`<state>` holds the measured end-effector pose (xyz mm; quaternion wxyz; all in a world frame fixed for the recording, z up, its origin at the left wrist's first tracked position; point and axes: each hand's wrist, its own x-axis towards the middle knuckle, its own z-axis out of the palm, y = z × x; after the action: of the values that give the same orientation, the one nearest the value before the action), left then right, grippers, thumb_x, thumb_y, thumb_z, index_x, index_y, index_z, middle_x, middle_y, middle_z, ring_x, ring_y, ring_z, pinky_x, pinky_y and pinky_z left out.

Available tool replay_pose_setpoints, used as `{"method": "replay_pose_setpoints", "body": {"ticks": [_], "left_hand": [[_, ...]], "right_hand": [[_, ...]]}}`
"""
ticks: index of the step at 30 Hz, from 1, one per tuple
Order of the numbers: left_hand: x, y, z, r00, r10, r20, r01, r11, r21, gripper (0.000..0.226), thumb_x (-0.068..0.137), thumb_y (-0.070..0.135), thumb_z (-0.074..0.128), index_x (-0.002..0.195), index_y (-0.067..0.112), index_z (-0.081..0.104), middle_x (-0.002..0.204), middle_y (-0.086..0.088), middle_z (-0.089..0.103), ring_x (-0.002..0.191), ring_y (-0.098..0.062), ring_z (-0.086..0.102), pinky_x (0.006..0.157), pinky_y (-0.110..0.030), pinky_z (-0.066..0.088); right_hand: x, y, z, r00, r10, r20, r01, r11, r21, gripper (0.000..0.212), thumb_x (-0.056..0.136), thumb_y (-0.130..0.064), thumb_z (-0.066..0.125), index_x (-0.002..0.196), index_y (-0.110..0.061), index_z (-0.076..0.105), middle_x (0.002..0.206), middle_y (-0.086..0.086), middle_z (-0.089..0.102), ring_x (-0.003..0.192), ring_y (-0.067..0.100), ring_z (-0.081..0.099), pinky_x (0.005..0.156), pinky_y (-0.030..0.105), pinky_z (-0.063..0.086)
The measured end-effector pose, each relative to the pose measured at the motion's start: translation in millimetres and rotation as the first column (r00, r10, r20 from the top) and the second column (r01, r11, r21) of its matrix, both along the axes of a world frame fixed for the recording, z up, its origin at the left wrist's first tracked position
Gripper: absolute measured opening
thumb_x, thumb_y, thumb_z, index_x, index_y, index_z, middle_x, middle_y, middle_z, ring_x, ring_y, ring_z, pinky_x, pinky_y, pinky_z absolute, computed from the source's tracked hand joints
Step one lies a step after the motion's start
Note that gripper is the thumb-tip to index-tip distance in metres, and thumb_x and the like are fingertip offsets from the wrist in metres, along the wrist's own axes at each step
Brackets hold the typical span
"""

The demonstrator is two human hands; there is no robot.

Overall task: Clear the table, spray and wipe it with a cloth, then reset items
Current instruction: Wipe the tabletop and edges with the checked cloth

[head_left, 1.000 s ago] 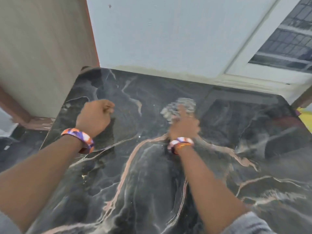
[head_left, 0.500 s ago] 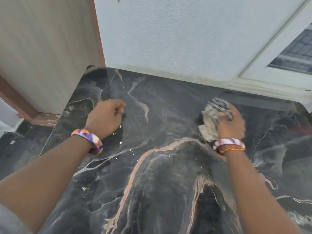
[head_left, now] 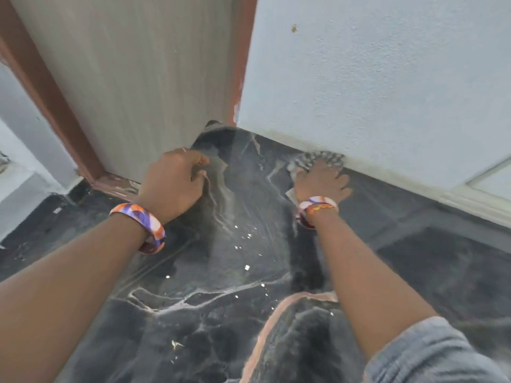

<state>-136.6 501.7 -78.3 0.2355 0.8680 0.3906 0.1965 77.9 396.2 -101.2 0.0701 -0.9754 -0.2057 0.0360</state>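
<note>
Right hand (head_left: 322,182) flat on cloth (head_left: 315,160) against wall (head_left: 373,78); left hand (head_left: 174,183) fisted, empty.

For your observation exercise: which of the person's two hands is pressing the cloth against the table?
The right hand, flat on the checked cloth by the wall; the left hand holds none.

— What am I looking down at?

— A dark marble table (head_left: 221,272), black with white and pinkish veins, its far edge tight against the pale wall (head_left: 387,78).

— I see wet droplets (head_left: 247,267) scattered mid-surface. Anything else lying on it?

— A checked cloth (head_left: 309,160), flattened on the top right at the wall line, under the right hand (head_left: 322,181). The left hand (head_left: 174,183) rests curled near the far left corner. Past that edge I make out dark floor (head_left: 41,217).
</note>
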Motion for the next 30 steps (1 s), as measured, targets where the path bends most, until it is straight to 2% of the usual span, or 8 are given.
{"method": "replay_pose_setpoints", "body": {"ticks": [6,10,14,19,23,25,27,30], "left_hand": [[-42.4,18.5,-4.2,0.997,0.078,-0.023,-0.077,0.997,0.019,0.03,0.086,0.009,0.053,0.114,0.008,0.063,0.12,-0.013,0.063,0.113,-0.031,0.057,0.098,-0.036,0.042],[-64.3,17.1,-4.5,0.991,0.13,-0.046,-0.13,0.991,-0.009,0.033,0.084,0.01,0.049,0.114,0.009,0.062,0.119,-0.016,0.063,0.109,-0.035,0.058,0.093,-0.04,0.046],[-69.9,3.3,6.1,0.993,0.117,0.001,-0.117,0.993,0.011,0.04,0.08,0.002,0.046,0.118,0.007,0.058,0.117,-0.021,0.06,0.105,-0.039,0.056,0.087,-0.042,0.046],[-56.1,-20.5,13.4,0.998,0.005,0.06,-0.005,1.0,-0.005,0.042,0.082,-0.001,0.047,0.122,0.009,0.056,0.127,-0.016,0.056,0.112,-0.034,0.055,0.096,-0.041,0.045],[-45.3,-48.3,10.1,0.983,-0.144,0.111,0.146,0.989,-0.016,0.048,0.08,-0.003,0.048,0.127,0.008,0.051,0.126,-0.02,0.053,0.112,-0.037,0.053,0.098,-0.042,0.043],[-41.4,-58.6,7.7,0.972,-0.194,0.129,0.199,0.98,-0.024,0.052,0.079,-0.003,0.048,0.131,0.005,0.045,0.13,-0.02,0.05,0.117,-0.036,0.05,0.102,-0.042,0.04],[-39.8,-64.9,5.0,0.963,-0.243,0.118,0.249,0.967,-0.042,0.054,0.079,-0.001,0.049,0.133,0.006,0.042,0.132,-0.019,0.047,0.12,-0.035,0.048,0.103,-0.044,0.039],[-43.1,-67.4,1.6,0.95,-0.293,0.11,0.298,0.954,-0.03,0.054,0.079,0.001,0.049,0.132,0.007,0.042,0.132,-0.018,0.048,0.117,-0.035,0.05,0.101,-0.046,0.041]], "right_hand": [[-88.2,107.2,0.4,0.895,0.447,0.007,-0.446,0.892,0.075,0.045,0.097,-0.032,0.039,0.141,-0.023,0.034,0.149,0.013,0.033,0.134,0.038,0.025,0.108,0.05,0.02],[-135.5,105.7,-0.1,0.711,0.704,-0.002,-0.691,0.698,0.188,0.043,0.093,-0.022,0.047,0.135,-0.029,0.044,0.139,0.008,0.049,0.122,0.034,0.041,0.102,0.044,0.034],[-146.3,61.1,25.7,0.605,0.766,-0.218,-0.512,0.584,0.63,0.036,0.092,-0.012,0.052,0.128,-0.015,0.053,0.124,0.006,0.061,0.114,0.023,0.056,0.098,0.024,0.041],[-117.3,-71.1,68.1,0.824,0.475,-0.308,-0.005,0.55,0.835,0.026,0.094,-0.004,0.049,0.116,-0.016,0.053,0.087,-0.007,0.059,0.07,0.0,0.052,0.053,0.0,0.044],[-111.2,-186.3,66.3,0.958,0.001,-0.288,0.241,0.545,0.803,0.03,0.094,-0.009,0.05,0.124,-0.012,0.054,0.112,0.004,0.061,0.099,0.009,0.054,0.066,-0.006,0.038],[-113.9,-228.8,56.4,0.936,-0.195,-0.293,0.351,0.561,0.749,0.032,0.093,-0.01,0.051,0.125,-0.009,0.055,0.115,0.008,0.062,0.104,0.018,0.056,0.076,0.004,0.044],[-121.2,-259.6,43.7,0.891,-0.376,-0.256,0.444,0.598,0.667,0.034,0.091,-0.01,0.051,0.126,-0.009,0.055,0.12,0.014,0.062,0.112,0.029,0.056,0.091,0.027,0.044],[-136.0,-273.9,21.5,0.806,-0.571,-0.156,0.58,0.707,0.405,0.042,0.092,-0.016,0.051,0.133,-0.017,0.048,0.128,0.021,0.056,0.117,0.041,0.05,0.098,0.044,0.038]]}}
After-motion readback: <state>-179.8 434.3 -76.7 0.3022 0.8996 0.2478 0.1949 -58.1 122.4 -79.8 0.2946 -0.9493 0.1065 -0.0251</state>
